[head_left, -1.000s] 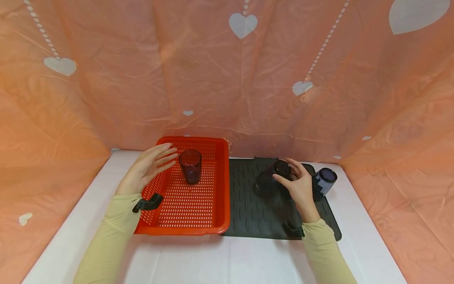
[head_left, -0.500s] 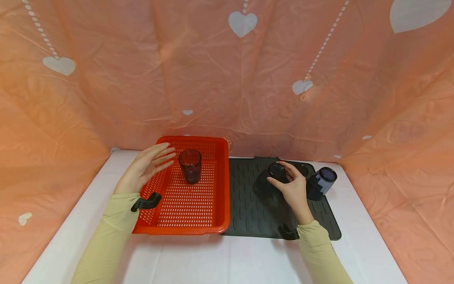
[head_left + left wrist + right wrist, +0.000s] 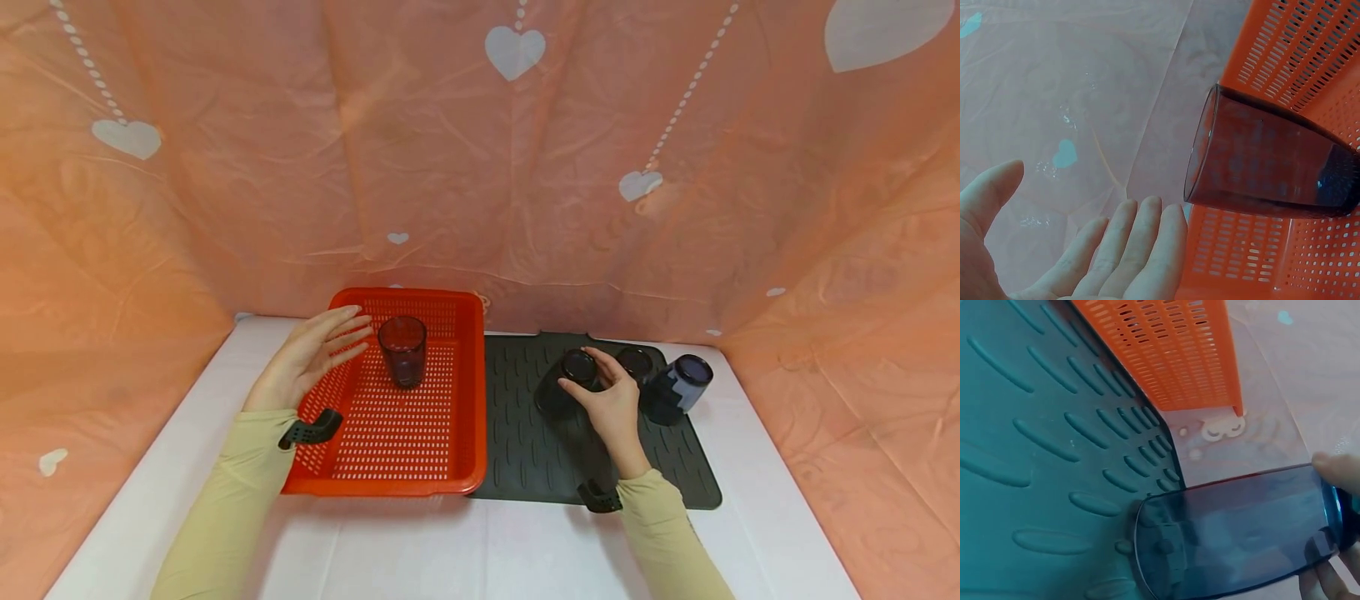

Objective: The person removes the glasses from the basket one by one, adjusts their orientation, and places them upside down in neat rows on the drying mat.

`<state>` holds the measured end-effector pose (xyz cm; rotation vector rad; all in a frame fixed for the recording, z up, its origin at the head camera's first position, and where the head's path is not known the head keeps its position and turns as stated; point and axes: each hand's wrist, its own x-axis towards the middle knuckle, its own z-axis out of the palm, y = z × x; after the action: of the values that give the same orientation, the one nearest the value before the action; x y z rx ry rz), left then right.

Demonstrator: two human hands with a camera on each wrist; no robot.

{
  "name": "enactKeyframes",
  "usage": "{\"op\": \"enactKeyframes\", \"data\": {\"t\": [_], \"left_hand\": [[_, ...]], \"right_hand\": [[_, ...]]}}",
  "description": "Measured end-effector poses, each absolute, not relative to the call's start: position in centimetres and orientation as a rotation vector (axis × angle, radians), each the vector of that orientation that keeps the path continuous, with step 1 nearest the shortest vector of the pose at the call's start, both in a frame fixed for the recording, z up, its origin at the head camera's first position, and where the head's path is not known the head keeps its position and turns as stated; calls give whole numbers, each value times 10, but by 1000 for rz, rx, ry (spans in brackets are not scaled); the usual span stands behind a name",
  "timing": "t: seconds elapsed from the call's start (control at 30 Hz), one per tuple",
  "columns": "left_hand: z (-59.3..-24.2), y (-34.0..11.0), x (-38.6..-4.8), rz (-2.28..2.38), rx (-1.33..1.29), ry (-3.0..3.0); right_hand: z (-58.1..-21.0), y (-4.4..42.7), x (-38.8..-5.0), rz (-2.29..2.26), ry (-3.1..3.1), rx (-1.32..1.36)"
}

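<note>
Nearest you is the white-covered table (image 3: 420,542) along its front edge. Beyond it, your right hand (image 3: 615,408) curls fingers and thumb round the base of a tapered, dark bluish see-through tumbler (image 3: 1235,531). You have it upside down at about the middle of the ridged black mat (image 3: 517,467), slightly left; whether its rim fully touches, you can't tell. You seem to be setting it down, so the next move likely calls for seating the rim flat, then easing your grip without nudging its neighbours. Your left hand (image 3: 311,354) hangs by the left edge of the perforated red plastic basket (image 3: 467,467), fingers straight, holding nothing. Inside, toward the basket's far edge, a purple-tinted clear tumbler (image 3: 403,354) stands mouth up, apart from those fingers. A blue-grey inverted tumbler (image 3: 686,390) stands by the mat's right edge, a dark inverted tumbler (image 3: 636,360) nearer its far right corner. Behind hangs the orange heart-printed backdrop (image 3: 450,167).
</note>
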<state>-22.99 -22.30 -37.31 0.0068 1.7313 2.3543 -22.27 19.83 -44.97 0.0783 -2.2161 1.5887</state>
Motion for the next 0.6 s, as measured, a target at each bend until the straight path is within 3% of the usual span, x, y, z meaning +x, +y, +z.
{"op": "enactKeyframes", "data": {"t": [0.6], "left_hand": [[-377, -223, -230, 2380, -49, 1670]], "right_hand": [[-457, 191, -230, 1489, -2143, -49]]}}
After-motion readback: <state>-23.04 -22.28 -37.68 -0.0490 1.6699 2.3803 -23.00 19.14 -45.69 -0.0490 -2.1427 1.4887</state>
